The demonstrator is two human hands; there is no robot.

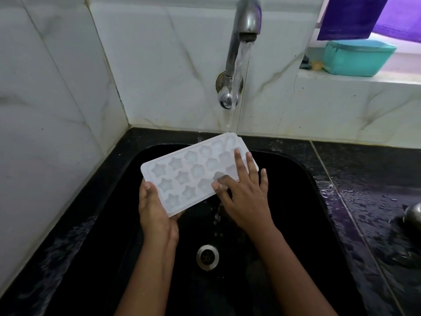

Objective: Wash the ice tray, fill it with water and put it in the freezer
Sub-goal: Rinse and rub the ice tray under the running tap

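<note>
A white ice tray with star and flower moulds is held tilted over the black sink, its far end under the running stream. My left hand grips the tray's near left corner, thumb on the rim and fingers underneath. My right hand lies across the tray's right part with straight spread fingers pressing on the moulds. Water pours from the metal tap onto the far end and drips off the tray into the sink.
The sink drain lies below the hands. Wet black counter surrounds the sink, with a metal object at the right edge. A teal container sits on the ledge under a purple cloth. White tiled walls stand behind and left.
</note>
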